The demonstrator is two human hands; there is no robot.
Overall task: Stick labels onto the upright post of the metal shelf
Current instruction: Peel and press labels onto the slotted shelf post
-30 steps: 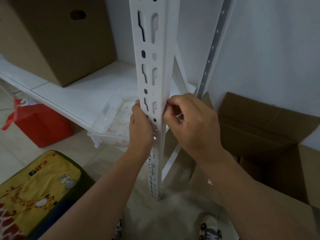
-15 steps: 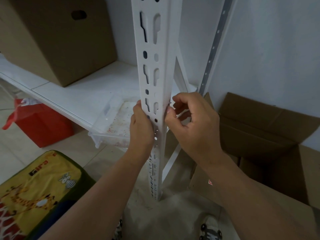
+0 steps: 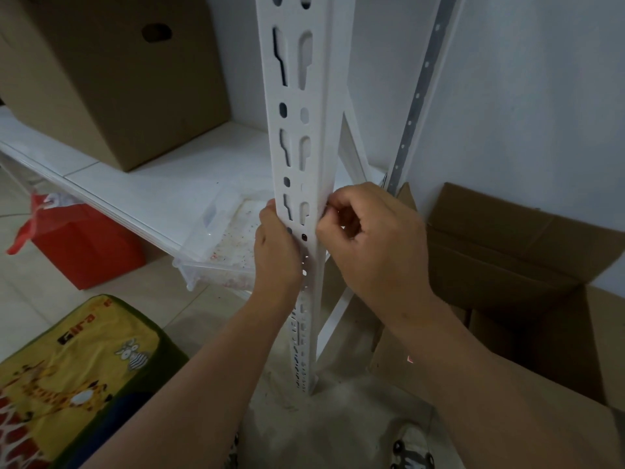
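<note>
- White metal post (image 3: 297,106) stood upright at the shelf's (image 3: 142,184) front corner, running down to the floor.
- Left hand (image 3: 277,255) curled round the post's left edge.
- Right hand (image 3: 368,245) sat curled at the right edge, fingertips pinched against it; any label there was too small to tell.
- Brown cardboard box (image 3: 111,76) sat on the shelf.

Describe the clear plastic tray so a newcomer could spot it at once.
Start at the white upright post and look left to the white shelf board. The clear plastic tray overhangs its front edge beside the left hand; unlike the cardboard box, it is see-through with red specks.
</note>
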